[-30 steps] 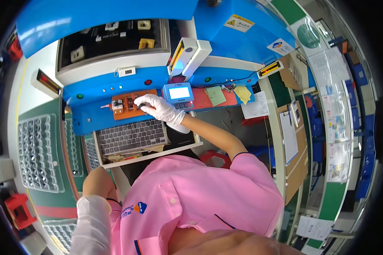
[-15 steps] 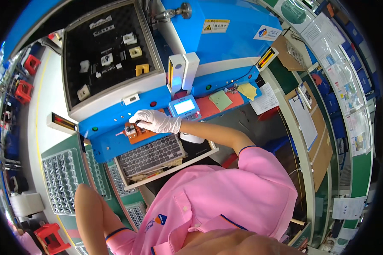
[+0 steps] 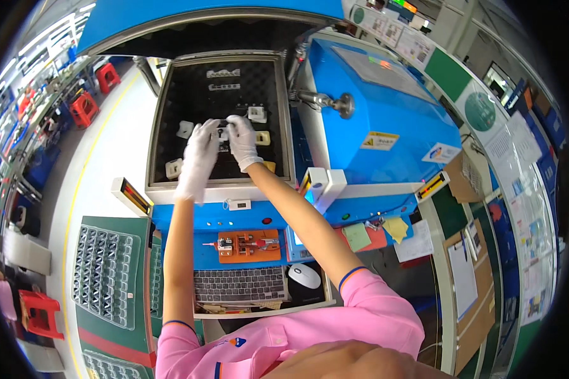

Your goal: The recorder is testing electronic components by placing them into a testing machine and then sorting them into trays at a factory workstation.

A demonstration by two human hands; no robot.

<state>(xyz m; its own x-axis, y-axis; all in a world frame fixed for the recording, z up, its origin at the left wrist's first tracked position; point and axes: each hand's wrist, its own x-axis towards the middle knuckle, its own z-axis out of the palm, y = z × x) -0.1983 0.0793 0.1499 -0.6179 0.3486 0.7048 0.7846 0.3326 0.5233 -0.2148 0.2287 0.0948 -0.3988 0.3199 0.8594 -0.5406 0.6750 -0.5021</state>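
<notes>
Both my hands wear white gloves and reach into the black foam-lined test box. My left hand, slightly blurred, and my right hand meet with closed fingertips over a small white holder in its middle. A tiny dark piece seems to lie between the fingertips, too small to name. Around them sit other holders: a white square one, a cream one and a whitish one at the near left. An orange fixture with a red-handled clamp stands on the blue ledge nearer me.
The box's raised blue lid hangs above its far side. Sensor posts flank the front. Nearer me are a keyboard and a white mouse in a drawer. Clear trays of parts lie on the left bench.
My right hand has left the orange fixture and moved forward into the box. My left hand, out of sight before, has come up beside it. The view has shifted toward the box.
</notes>
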